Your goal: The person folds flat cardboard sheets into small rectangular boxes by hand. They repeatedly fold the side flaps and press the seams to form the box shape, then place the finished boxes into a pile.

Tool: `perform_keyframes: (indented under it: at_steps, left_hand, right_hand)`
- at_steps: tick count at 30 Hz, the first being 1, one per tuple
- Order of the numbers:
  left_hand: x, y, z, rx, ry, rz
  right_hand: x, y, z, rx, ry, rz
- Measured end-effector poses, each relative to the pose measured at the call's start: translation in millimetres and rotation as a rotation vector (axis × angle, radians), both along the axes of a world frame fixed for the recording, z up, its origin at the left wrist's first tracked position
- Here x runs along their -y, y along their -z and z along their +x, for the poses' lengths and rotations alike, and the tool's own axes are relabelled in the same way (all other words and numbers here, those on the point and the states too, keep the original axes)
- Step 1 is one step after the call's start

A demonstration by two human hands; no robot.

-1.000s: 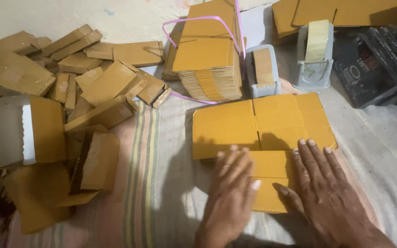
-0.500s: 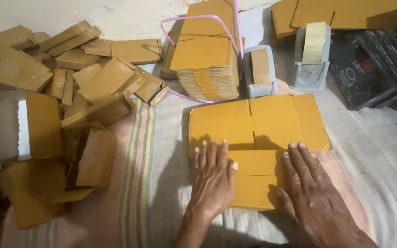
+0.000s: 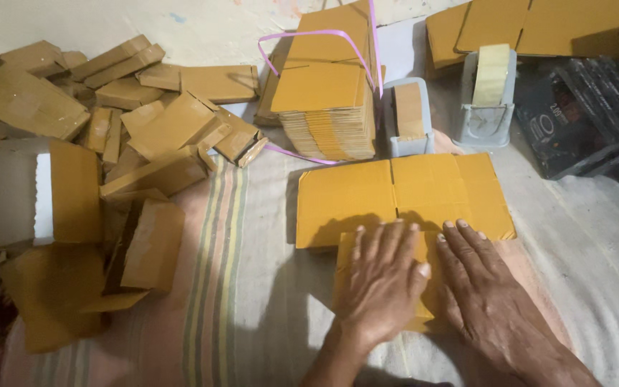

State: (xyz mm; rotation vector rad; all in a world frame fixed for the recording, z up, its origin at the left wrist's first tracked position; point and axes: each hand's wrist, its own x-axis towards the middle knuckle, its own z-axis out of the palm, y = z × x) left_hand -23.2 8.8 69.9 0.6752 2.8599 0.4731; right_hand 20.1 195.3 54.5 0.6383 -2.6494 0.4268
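Yellow-brown flat cardboard sheet [image 3: 402, 193] lies on striped cloth [image 3: 216, 287], directly under both hands. Left hand [image 3: 381, 279] and right hand [image 3: 485, 287] press on its near flap, palms down, fingers straight and close together. Beyond the fingertips stand a tied stack of sheets [image 3: 327, 100] and two tape dispensers [image 3: 485, 97]. Left of the left hand, folded boxes [image 3: 130, 143] lie heaped.

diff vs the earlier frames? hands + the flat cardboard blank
Left hand slid right, now beside the right hand; both press flat on the near flap of the cardboard blank. Nothing grasped or released. Blank, tied stack, tape dispensers and folded boxes stayed put.
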Motion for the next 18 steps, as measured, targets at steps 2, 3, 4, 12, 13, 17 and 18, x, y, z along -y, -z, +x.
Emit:
perform_keyframes:
  at_steps: [2, 3, 4, 12, 13, 17, 18]
  left_hand:
    - [12, -3, -3, 0.047, -0.062, -0.015]
    - [18, -4, -5, 0.043, -0.082, 0.019]
    - [22, -5, -5, 0.04, -0.104, 0.054]
    - [14, -6, -16, 0.101, -0.162, -0.03]
    - [12, -6, -17, 0.098, -0.155, -0.042]
    - [14, -2, -15, 0.072, -0.151, -0.004]
    - [16, -1, -15, 0.048, -0.156, 0.042]
  right_hand:
    - [1, -1, 1, -0.026, -0.016, -0.001]
    - [1, -2, 2, -0.037, -0.024, 0.0]
    - [1, -2, 3, -0.01, -0.018, -0.006]
    - [8, 3, 6, -0.033, 0.083, 0.132]
    - [10, 4, 8, -0.086, 0.068, 0.148]
    - [20, 4, 17, -0.251, -0.012, 0.111]
    - [22, 3, 18, -0.287, -0.042, 0.077]
